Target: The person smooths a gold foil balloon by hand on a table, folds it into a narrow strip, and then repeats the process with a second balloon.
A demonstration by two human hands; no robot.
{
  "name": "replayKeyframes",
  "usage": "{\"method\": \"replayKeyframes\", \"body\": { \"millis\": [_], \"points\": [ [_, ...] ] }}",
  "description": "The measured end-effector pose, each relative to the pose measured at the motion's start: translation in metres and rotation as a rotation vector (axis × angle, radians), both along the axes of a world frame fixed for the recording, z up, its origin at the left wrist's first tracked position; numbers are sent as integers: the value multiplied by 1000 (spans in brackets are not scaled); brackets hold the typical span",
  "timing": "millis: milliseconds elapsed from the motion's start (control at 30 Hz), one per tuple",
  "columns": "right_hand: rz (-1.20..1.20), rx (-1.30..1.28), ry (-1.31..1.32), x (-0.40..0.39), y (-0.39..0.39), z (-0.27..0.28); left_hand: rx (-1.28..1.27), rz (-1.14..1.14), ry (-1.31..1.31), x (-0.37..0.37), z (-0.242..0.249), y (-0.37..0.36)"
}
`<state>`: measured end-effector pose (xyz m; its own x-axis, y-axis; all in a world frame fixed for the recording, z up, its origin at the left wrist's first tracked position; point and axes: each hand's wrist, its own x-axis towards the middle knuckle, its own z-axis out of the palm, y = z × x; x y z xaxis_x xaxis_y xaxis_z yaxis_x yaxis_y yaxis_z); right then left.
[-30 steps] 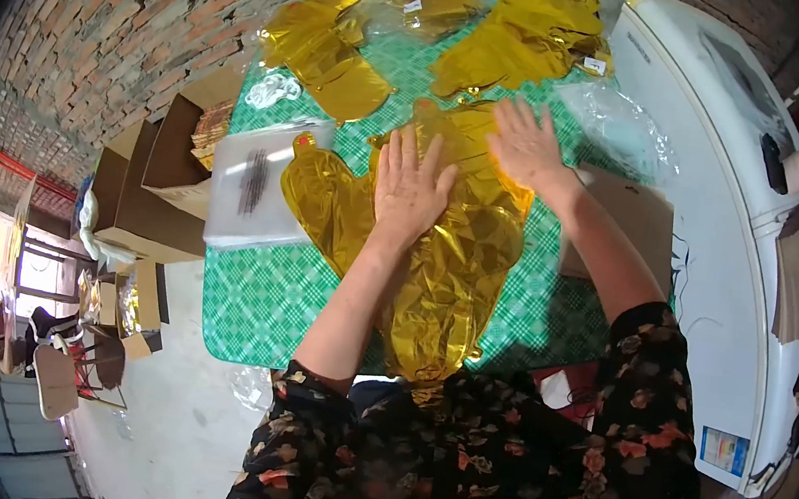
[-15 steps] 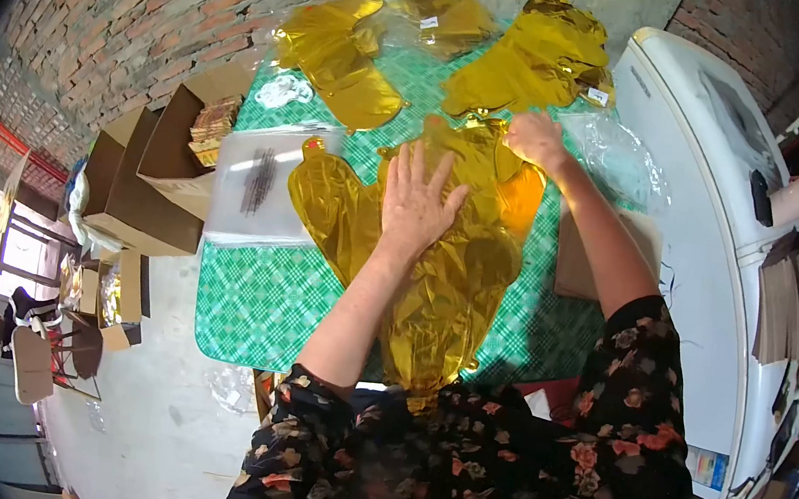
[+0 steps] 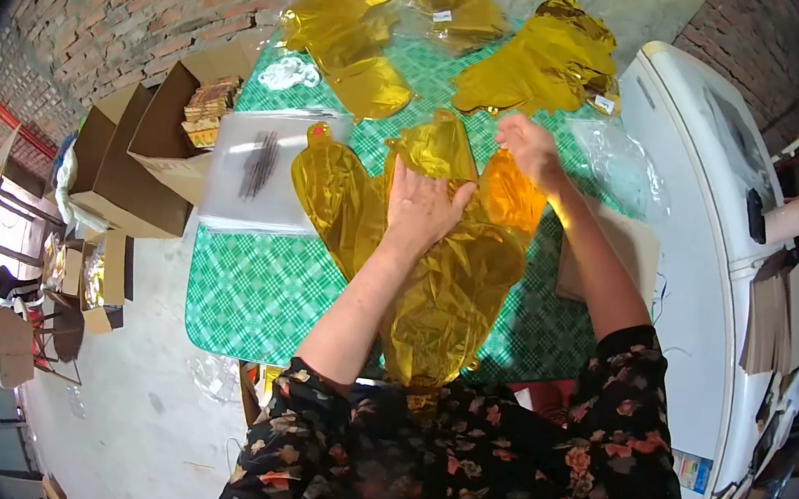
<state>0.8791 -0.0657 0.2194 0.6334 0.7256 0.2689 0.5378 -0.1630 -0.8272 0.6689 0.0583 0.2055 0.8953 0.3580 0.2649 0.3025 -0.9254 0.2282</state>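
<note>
A flat, uninflated gold foil balloon [image 3: 450,287] lies across the green checked tablecloth, its lower end against my front. Pressed on its upper middle is my left hand [image 3: 423,210], palm down with the thumb apart; its fingertips are at a raised fold of foil and partly hidden. My right hand [image 3: 531,151] is closed at the top right of the balloon, pinching the edge of an orange-glowing foil flap [image 3: 511,192] that it lifts. Behind lie more flat gold foil pieces, one stack at the left [image 3: 350,46] and another at the right [image 3: 545,67].
A stack of clear plastic sleeves [image 3: 263,171] sits left on the tablecloth [image 3: 248,290], near a white tangle [image 3: 289,75]. Open cardboard boxes [image 3: 129,153] stand beyond. On the right are clear plastic [image 3: 623,163], a brown cardboard piece [image 3: 606,252] and a white fridge [image 3: 694,238].
My right hand has risen slightly, and the foil beneath it has lifted and folded. My left hand has slid a little toward me, its fingers now less spread. The view has shifted slightly.
</note>
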Motion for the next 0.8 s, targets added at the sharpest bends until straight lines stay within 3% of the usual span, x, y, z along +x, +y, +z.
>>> {"method": "replayKeyframes", "body": {
  "millis": [67,133,400,800],
  "points": [
    [70,49,-146,1,-2,-17,-15,3,108,-1,11,0],
    [28,-182,-734,-27,-2,4,-20,-3,160,-1,13,-1],
    [60,-343,-794,-88,2,14,76,-69,-138,2,-10,6],
    [59,-466,-780,-95,5,5,45,-63,-30,-1,3,3]
  ]
}}
